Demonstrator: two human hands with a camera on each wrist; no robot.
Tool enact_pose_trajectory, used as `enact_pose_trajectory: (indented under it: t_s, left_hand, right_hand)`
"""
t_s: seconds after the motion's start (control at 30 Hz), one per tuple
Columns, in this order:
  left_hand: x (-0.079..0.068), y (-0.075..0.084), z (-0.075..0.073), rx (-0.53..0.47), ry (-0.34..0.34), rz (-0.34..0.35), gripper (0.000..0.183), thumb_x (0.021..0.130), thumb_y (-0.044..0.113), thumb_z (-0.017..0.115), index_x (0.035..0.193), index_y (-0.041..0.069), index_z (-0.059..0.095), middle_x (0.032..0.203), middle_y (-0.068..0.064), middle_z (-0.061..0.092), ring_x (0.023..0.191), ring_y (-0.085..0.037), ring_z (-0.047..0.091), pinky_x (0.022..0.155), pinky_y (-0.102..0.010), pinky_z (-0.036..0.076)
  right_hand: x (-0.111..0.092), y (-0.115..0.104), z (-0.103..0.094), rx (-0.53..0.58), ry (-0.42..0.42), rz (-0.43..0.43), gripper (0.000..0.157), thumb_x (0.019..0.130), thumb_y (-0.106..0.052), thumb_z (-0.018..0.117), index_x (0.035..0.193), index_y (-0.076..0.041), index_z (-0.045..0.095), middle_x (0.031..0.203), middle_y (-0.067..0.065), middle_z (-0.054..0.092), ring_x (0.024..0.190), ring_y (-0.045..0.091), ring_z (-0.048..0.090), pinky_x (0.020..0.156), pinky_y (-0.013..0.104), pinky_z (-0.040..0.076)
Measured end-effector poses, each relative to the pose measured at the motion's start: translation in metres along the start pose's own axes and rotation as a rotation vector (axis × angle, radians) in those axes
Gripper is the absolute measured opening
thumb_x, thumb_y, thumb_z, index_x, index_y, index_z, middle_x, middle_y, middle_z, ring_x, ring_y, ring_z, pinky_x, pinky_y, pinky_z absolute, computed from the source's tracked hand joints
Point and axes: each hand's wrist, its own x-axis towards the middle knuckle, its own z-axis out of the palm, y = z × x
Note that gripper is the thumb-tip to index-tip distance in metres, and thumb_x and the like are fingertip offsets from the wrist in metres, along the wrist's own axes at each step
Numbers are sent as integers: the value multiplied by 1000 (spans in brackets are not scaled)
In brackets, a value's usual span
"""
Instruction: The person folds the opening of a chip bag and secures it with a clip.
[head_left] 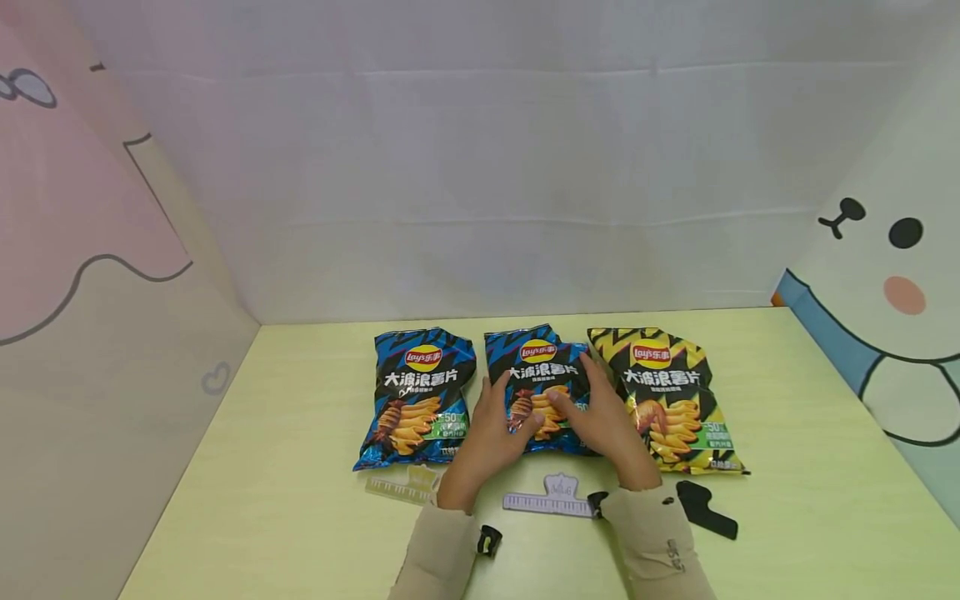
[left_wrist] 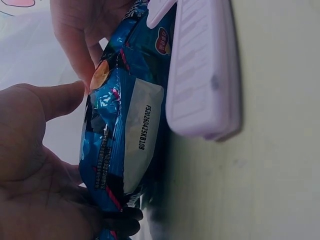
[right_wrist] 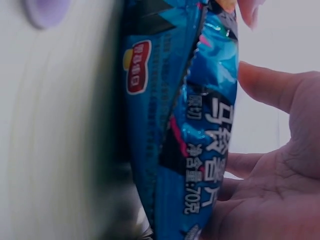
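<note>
Both hands hold the middle blue Lay's potato chip bag (head_left: 536,375) from its two sides. My left hand (head_left: 487,442) grips the left edge; in the left wrist view its thumb lies against the front of the bag (left_wrist: 102,150) and fingertips show at its underside. On the opposite edge, my right hand (head_left: 609,417) has its thumb over the front and its other fingers along the side, partly hidden behind the bag (right_wrist: 200,140) in the right wrist view. Just in front of this bag lies a pale purple bag clip (head_left: 551,504) with a piano-key pattern.
Another blue chip bag (head_left: 420,400) lies to the left and a yellow-and-black chip bag (head_left: 671,400) to the right. Nearer the front are a yellowish piano-key clip (head_left: 397,489), partly behind the left forearm, and a black clip (head_left: 708,512) beside the right sleeve. A white backdrop (head_left: 510,167) stands behind the table.
</note>
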Motion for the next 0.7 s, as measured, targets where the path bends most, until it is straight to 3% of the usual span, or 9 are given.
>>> enact_pose_trajectory:
  t_s: [0.37,0.7]
  left_hand:
    - [-1,-1,4,17,-3,-30,88,96,49,62,162,12,16,166,-31,6,151,-56,18,112,-76,28]
    - [-2,-1,5,-21,-25,-21,87,97,48,62,163,15,15,167,-30,-1,151,-56,16,111,-76,29]
  right_hand:
    - [1,2,1,4,-18,62,86,100,-49,57,161,-5,16,161,31,27,143,56,36,113,69,34]
    - [1,6,3,-28,-31,38,77,101,-42,57,159,-4,24,164,34,15,147,56,27,115,69,30]
